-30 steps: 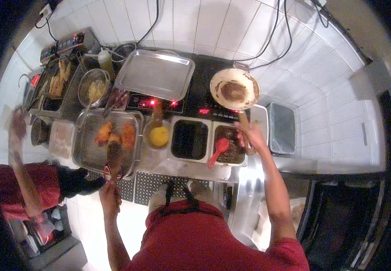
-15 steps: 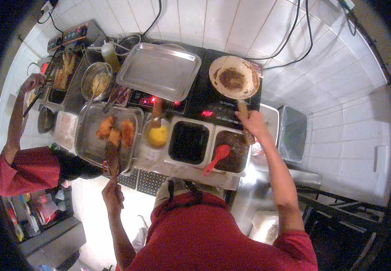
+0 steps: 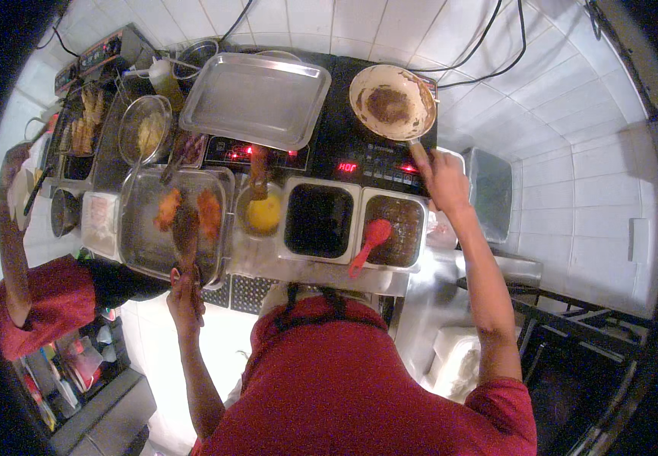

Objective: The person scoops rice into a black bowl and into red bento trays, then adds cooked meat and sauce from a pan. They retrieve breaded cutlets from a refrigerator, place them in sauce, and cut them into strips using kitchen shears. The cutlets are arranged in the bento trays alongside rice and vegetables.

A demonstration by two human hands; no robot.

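Note:
My right hand (image 3: 446,181) is wrapped round the handle of a cream frying pan (image 3: 391,102), whose inside has a brown, worn-looking patch. The pan is at the black induction hob (image 3: 378,163); whether it touches the glass I cannot tell. Closed on a brown spatula (image 3: 185,235), my left hand (image 3: 185,301) is at the near edge of a clear rectangular tray (image 3: 133,228). The spatula's blade reaches into the tray between orange-brown fried pieces (image 3: 209,213). Right of that tray, a container of yellow liquid (image 3: 263,214) has a brown handle standing in it.
A metal tray (image 3: 256,99) lies over the hobs. Before me are a black inset container (image 3: 318,229) and a brown-filled one with a red spoon (image 3: 375,237). At left, a co-worker's arm (image 3: 14,220) reaches near fried sticks (image 3: 85,125). A strainer (image 3: 146,129) rests nearby.
The scene has shifted upward in view. My right hand has moved right relative to the pan, still on its handle. The spatula blade now covers the middle fried piece. The co-worker's hand has moved left.

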